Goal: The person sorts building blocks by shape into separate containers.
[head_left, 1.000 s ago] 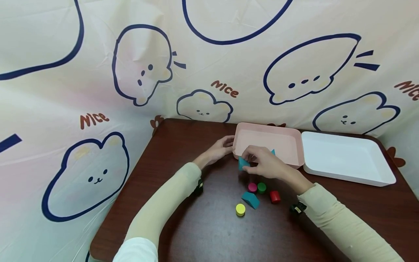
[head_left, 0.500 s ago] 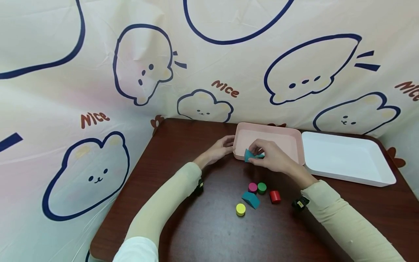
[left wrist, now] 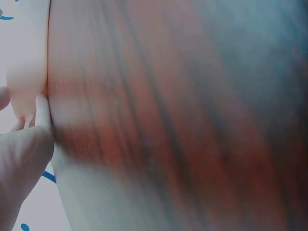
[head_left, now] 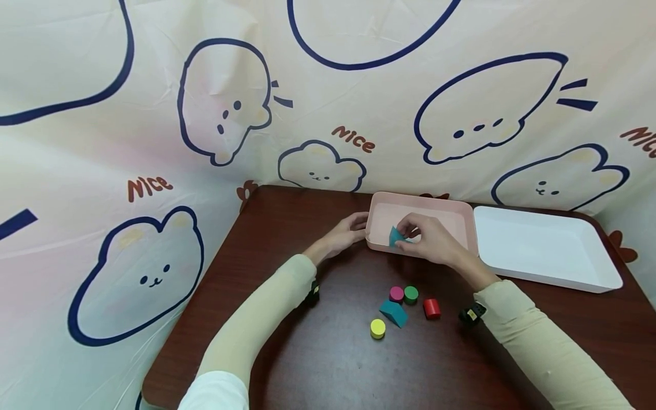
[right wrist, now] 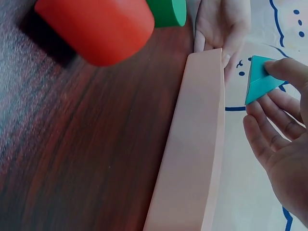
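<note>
- Pinching the teal block (head_left: 396, 237) between thumb and fingertips of the right hand (head_left: 431, 239), right of centre, over the pink tray (head_left: 390, 212)!
- Touching that tray's left end with the left hand (head_left: 344, 233), fingers loosely extended.
- Down to the table (head_left: 318, 353), lower middle: past the magenta disc (head_left: 397, 294) beside the green disc (head_left: 411, 294), the second teal block (head_left: 393, 313), the yellow disc (head_left: 377, 328) and the red cylinder (head_left: 432, 308).
- Out to the far right, to the white tray (head_left: 550, 245).

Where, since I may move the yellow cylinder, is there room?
Bare tabletop: left of the left hand; between the left sleeve and yellow cylinder; in front of the white tray, right of the right sleeve. Crowded: the middle, with magenta cylinder, green cylinder, red cylinder and teal triangular prism.
</note>
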Demonstrator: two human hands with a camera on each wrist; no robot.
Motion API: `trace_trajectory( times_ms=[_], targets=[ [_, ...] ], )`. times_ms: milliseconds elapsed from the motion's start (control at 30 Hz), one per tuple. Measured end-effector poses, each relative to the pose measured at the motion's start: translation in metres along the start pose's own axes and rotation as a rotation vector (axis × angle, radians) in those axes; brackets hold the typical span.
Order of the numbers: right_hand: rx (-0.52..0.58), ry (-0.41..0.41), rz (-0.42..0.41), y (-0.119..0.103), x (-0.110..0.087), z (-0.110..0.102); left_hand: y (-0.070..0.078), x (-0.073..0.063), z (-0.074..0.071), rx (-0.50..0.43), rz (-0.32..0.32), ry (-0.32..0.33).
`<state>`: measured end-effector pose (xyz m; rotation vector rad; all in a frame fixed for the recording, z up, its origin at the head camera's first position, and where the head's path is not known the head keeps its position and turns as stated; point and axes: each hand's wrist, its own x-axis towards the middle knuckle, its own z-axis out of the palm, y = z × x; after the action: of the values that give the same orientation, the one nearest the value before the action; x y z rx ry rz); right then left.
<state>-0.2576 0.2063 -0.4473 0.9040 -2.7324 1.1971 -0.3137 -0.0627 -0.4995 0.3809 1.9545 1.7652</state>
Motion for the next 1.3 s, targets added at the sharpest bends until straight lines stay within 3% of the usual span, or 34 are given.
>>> trace_trajectory(
  times_ms=[533,1300],
  targets=[
    [0.003,0.055,0.114,0.016,-0.001,-0.006,0.001,0.001,0.001,-0.042,0.002,-0.005],
    [0.000,0.088,0.203,0.041,-0.002,-0.009,0.001,-0.001,0.001,0.006,-0.018,0.004]
  ],
)
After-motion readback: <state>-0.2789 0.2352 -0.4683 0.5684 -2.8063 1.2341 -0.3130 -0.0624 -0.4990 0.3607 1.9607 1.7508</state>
